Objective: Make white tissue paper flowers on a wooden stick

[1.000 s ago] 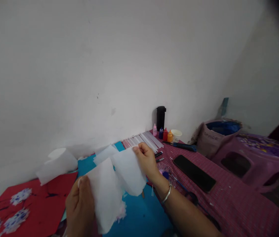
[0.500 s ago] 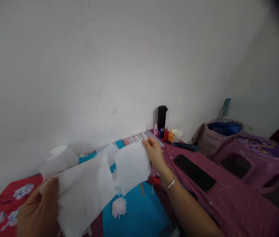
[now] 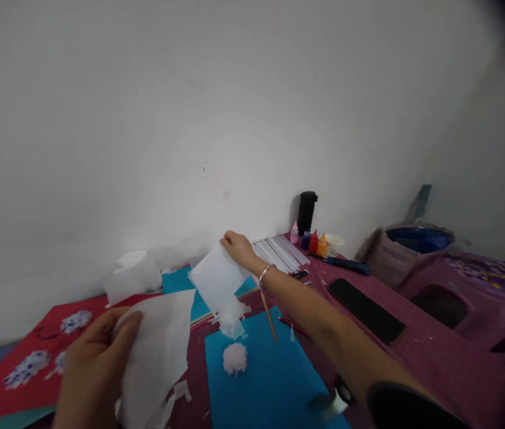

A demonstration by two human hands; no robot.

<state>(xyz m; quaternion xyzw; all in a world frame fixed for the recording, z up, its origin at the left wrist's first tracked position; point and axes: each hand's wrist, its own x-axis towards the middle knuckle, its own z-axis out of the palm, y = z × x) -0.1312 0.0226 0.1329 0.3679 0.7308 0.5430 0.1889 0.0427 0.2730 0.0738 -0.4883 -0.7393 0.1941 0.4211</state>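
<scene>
Head camera: left hand (image 3: 95, 360) pinches white paper (image 3: 158, 348)

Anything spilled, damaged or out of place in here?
Small white scraps lie loose at the far edge of the nearer blue sheet, below the paper in the right hand, looking like stray litter. No spill shows.

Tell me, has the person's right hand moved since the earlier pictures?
Yes: judged against the black bottle, the right hand has moved left and farther forward, toward the wall.
</scene>
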